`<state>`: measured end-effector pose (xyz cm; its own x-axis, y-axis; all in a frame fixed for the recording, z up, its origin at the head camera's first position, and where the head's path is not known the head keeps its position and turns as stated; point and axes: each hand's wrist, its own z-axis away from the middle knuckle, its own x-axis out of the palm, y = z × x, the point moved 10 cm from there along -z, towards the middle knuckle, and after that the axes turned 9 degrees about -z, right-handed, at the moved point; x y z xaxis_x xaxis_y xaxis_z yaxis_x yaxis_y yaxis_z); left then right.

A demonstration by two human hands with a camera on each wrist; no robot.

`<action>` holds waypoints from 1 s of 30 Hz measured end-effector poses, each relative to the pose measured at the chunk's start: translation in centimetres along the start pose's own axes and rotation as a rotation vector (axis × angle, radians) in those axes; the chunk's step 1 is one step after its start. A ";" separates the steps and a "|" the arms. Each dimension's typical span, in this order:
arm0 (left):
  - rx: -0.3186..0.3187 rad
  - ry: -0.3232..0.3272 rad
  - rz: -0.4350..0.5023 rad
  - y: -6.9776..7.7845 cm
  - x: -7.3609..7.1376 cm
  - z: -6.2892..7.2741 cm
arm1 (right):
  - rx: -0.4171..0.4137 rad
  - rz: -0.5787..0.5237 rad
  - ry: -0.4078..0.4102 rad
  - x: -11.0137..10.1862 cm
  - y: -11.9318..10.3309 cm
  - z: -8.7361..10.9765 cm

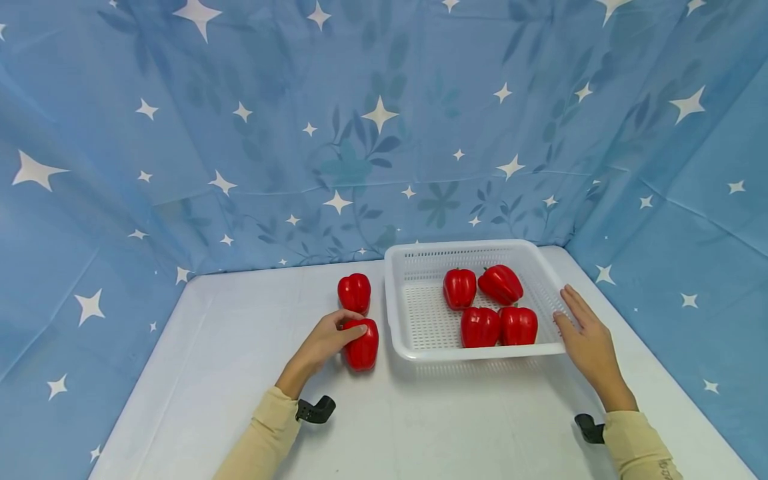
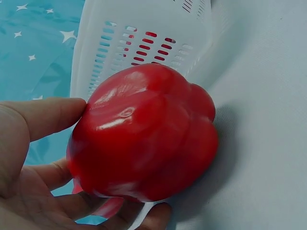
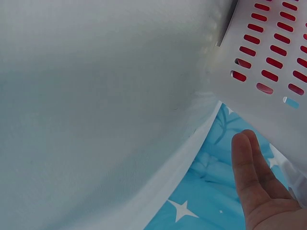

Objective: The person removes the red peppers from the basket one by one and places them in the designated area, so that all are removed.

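Note:
My left hand [image 1: 327, 339] holds a red bell pepper [image 1: 362, 347] on the table, thumb on one side and fingers curled round the other. In the left wrist view this bell pepper [image 2: 148, 134] fills the middle, its lobed end turned away from the palm. Just behind it in the head view lies another red bell pepper [image 1: 354, 293], close to the fingers. A white plastic basket [image 1: 414, 355] stands to the right with several red bell peppers [image 1: 459, 289] inside. My right hand [image 1: 591, 343] is at the basket's right rim, its fingers straight.
The white table [image 1: 240, 333] reaches back to a blue curtain [image 1: 270, 133] with white stars, which also runs along both sides. Slotted basket walls [image 3: 268, 52] rise beside the right hand in its wrist view.

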<state>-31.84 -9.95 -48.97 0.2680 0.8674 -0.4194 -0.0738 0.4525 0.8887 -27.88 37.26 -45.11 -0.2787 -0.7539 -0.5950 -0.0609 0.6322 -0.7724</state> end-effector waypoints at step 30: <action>-0.036 0.046 -0.019 -0.1 0.5 -0.3 | -0.002 -0.001 0.010 -0.1 0.0 0.2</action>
<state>-31.96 -9.52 -49.34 0.2250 0.8666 -0.4454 -0.1039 0.4758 0.8734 -27.72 37.28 -45.11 -0.2881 -0.7524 -0.5923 -0.0626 0.6320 -0.7724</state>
